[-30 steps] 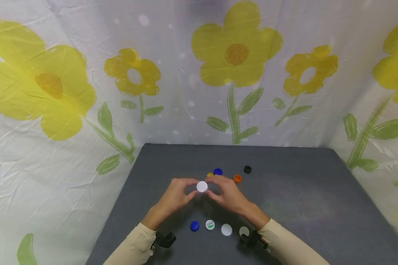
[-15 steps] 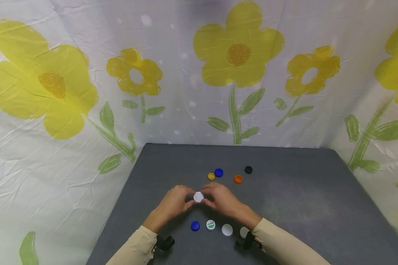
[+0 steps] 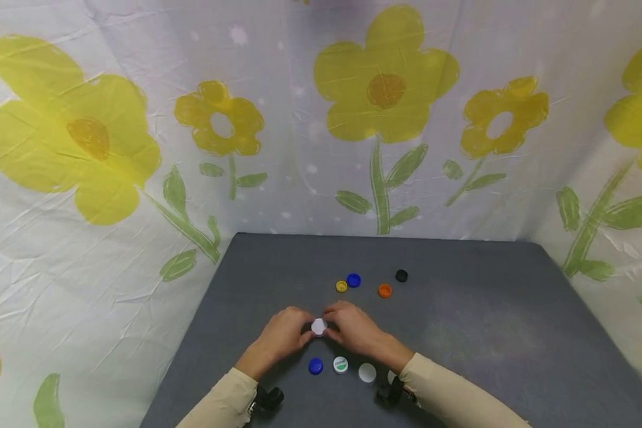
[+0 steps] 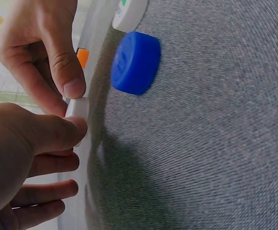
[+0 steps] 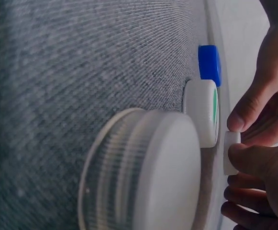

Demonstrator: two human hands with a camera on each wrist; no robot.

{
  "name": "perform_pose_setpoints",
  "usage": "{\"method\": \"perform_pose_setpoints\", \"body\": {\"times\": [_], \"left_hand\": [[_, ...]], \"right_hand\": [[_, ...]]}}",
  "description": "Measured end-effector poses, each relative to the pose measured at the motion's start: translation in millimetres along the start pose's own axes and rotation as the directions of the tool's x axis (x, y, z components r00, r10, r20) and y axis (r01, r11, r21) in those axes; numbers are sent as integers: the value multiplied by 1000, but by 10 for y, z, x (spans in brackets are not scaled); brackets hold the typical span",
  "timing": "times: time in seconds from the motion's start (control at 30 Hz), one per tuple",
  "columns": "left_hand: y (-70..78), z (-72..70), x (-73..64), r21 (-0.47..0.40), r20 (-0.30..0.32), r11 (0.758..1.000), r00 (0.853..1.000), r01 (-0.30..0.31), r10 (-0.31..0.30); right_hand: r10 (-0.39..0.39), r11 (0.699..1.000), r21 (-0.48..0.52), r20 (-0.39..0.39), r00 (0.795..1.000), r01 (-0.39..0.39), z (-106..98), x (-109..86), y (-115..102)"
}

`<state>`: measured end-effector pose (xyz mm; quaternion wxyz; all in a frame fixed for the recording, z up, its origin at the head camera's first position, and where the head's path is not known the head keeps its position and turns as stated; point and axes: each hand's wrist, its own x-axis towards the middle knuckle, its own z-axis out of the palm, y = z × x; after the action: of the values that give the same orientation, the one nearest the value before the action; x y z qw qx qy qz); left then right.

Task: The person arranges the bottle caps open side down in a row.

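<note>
The grey surface carries several loose bottle caps. Its ribbed texture may catch the rim of any cap slid across it.

The left hand and the right hand meet over the middle of the surface. Fingers, both hands: thumb and finger of each pinch one small white cap from opposite sides. Unequal pressure could tilt or eject the cap; early release by one side could swing it out of level.

The right wrist mount partly covers the rightmost white cap of the near row. Contact cannot be confirmed; a low forearm sweep could displace that cap.

The plain white cap stands left of it. Its tall ribbed side could be knocked by the right forearm.

The held white cap is between the near row and the far group. Contact with the surface cannot be determined; if a gap remains, a slip means a drop and possible roll.

The green-marked white cap and near blue cap lie on the near side of the hands. Pulling the hands nearer could strike either.

Far blue cap, orange cap, black cap and yellow cap: overreaching fingers could scatter these.
</note>
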<state>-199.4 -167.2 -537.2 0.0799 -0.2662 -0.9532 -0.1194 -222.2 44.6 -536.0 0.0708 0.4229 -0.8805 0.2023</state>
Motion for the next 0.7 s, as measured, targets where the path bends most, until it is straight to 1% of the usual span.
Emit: {"method": "perform_pose_setpoints", "body": {"times": [0.1,0.2,0.33,0.43,0.57,0.7], "left_hand": [[3,25,-5,27,-13,1000,1000,-15,15],[11,54,-2,77,-31,997,999,-27,30],[26,108,-7,165,-43,986,998,-37,44],[32,125,-12,201,-48,978,997,-47,58],[24,98,-8,188,-42,981,997,-53,62],[-7,14,47,141,-19,990,1000,-16,19]], "right_hand": [[-9,1000,-7,4,1000,9,23,11,6],[-19,999,-31,10,1000,20,46,22,11],[-30,997,-67,28,999,32,57,24,-9],[-27,996,-78,42,999,31,57,24,-16],[-12,998,-67,40,999,15,62,23,2],[15,998,-60,16,1000,-14,6,32,76]]}}
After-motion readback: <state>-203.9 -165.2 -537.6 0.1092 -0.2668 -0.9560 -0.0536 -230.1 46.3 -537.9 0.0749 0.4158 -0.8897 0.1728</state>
